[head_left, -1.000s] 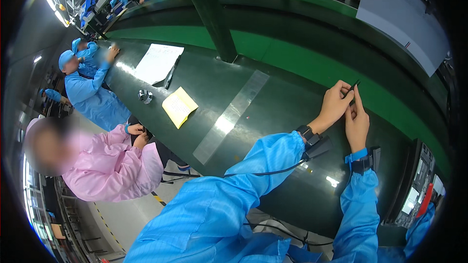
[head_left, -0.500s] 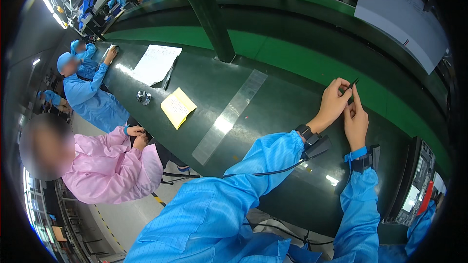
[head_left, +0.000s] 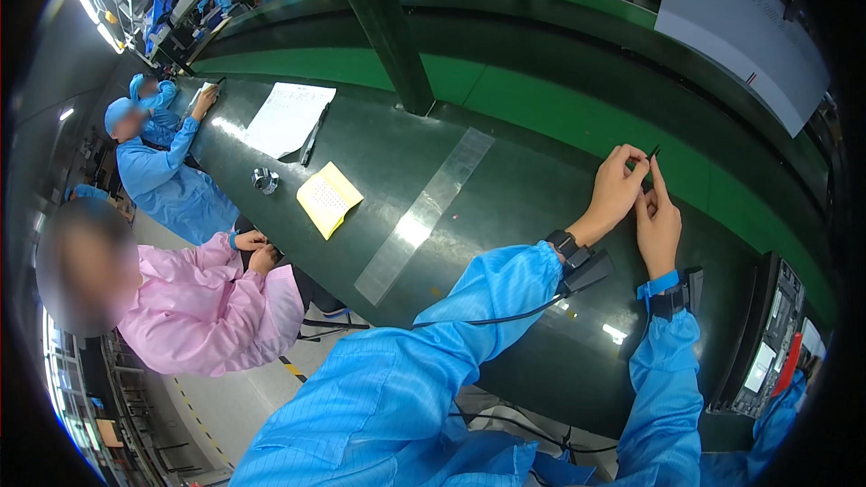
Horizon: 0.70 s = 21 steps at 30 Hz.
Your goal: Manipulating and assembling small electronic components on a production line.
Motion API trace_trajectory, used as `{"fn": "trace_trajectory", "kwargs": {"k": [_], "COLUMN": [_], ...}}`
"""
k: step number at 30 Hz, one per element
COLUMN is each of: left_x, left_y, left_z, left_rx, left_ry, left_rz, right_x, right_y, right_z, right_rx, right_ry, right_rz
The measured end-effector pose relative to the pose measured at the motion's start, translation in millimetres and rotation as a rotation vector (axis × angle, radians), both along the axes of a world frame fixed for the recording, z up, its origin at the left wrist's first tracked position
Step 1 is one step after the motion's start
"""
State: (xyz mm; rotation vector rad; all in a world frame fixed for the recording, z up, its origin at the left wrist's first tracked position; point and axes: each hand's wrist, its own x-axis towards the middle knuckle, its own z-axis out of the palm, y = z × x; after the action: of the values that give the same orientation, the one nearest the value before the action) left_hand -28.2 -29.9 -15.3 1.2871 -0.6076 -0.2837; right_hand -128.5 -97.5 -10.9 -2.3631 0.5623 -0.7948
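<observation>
Clock directions were read from the centre of the view. At 3 o'clock, slightly raised, my left hand point(head_left: 618, 188) gripped a slim, dark, pointed item point(head_left: 655, 151) between thumb and bent fingers, its hard tip jutting toward 1 o'clock beyond them. My right hand point(head_left: 660, 221) stood close beside it, its index finger straight and its fingertip at the item, the other fingers curled inward; whether that hand also gripped, I could not tell. The item lay between the two sets of fingertips, over the far edge of the bench point(head_left: 532, 189), a smooth, glossy, dark green surface that mirrored the lamps as white patches. My sleeves point(head_left: 492, 293) were of thin blue cloth, finely lined and creased, gathered at the cuffs below a black wrist strap point(head_left: 566, 246) on the left and a blue wrist band point(head_left: 660, 286) on the right.

A long, straight strip of clear film point(head_left: 424, 216) crossed the centre. At 9 o'clock lay a creased yellow paper point(head_left: 330, 198) and, farther out, a small, shiny, rounded object point(head_left: 264, 180). At 10 o'clock lay a flat white sheet point(head_left: 287, 122) with a slender black pen point(head_left: 314, 136) along its edge. A square-edged green post point(head_left: 383, 32) rose toward 11 o'clock. At 8 o'clock sat a person in a wrinkled pink smock point(head_left: 212, 311).
</observation>
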Motion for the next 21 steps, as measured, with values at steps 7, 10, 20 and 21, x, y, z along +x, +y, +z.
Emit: {"fn": "trace_trajectory", "kwargs": {"k": [7, 10, 20, 21], "left_x": [1.8, 0.3, 0.0, -0.4], "left_y": [0.4, -5.1, 1.8, 1.3], "left_z": [-1.8, -0.7, 0.2, 0.8], "left_rx": [-0.11, -0.206, -0.065, -0.062], "left_ry": [0.187, 0.223, 0.068, 0.084], "left_rz": [-0.166, -0.189, -0.164, -0.172], "right_x": [0.9, -1.0, 0.6, 0.5], "right_y": [2.8, 1.1, 1.4, 0.1], "right_z": [1.6, 4.5, -0.2, -0.3], "right_rx": [0.032, 0.033, 0.012, 0.011], "right_ry": [0.009, 0.026, 0.022, 0.022], "right_rz": [-0.003, -0.004, -0.015, -0.016]}}
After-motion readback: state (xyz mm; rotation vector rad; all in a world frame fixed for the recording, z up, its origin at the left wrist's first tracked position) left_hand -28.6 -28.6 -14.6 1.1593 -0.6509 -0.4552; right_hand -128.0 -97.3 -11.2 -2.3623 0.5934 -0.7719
